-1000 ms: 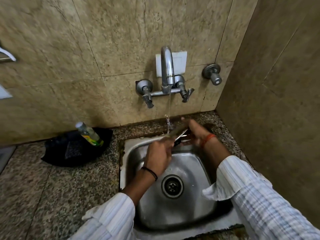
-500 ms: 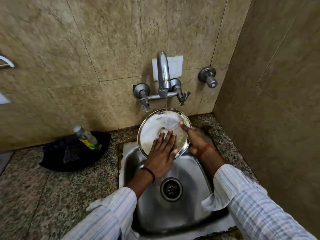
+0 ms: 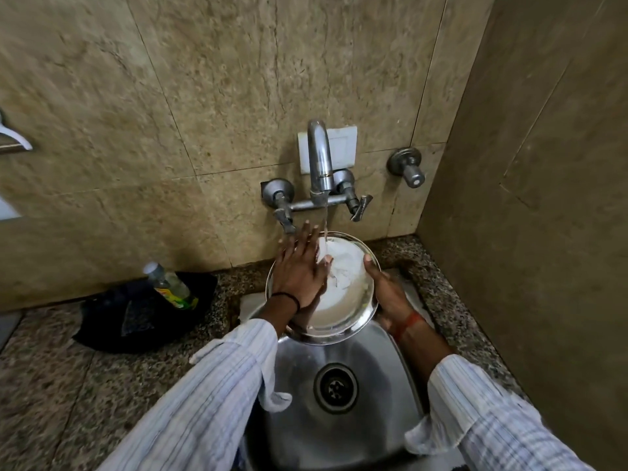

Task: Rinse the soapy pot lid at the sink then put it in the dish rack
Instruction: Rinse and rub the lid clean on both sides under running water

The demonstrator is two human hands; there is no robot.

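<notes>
A round steel pot lid point(image 3: 343, 297), white with soap on the face turned to me, is held tilted over the back of the steel sink point(image 3: 384, 355). Water runs from the wall tap point(image 3: 320, 161) onto its upper part. My right hand point(image 3: 385, 290) grips the lid's right rim, thumb on the face. My left hand point(image 3: 299, 270) lies flat on the left half of the lid, fingers spread and reaching past its top edge. The lid's left rim is hidden under that hand.
A dish soap bottle point(image 3: 170, 285) leans in a black tray point(image 3: 142, 314) on the granite counter point(image 3: 68, 385) left of the sink. A side wall point(image 3: 530, 232) stands close on the right. A second valve point(image 3: 407, 169) sticks out beside the tap. No dish rack is in view.
The lid went from edge-on under the tap to face-on and has now dropped lower over the sink. My left hand slid up across its left half to the top edge.
</notes>
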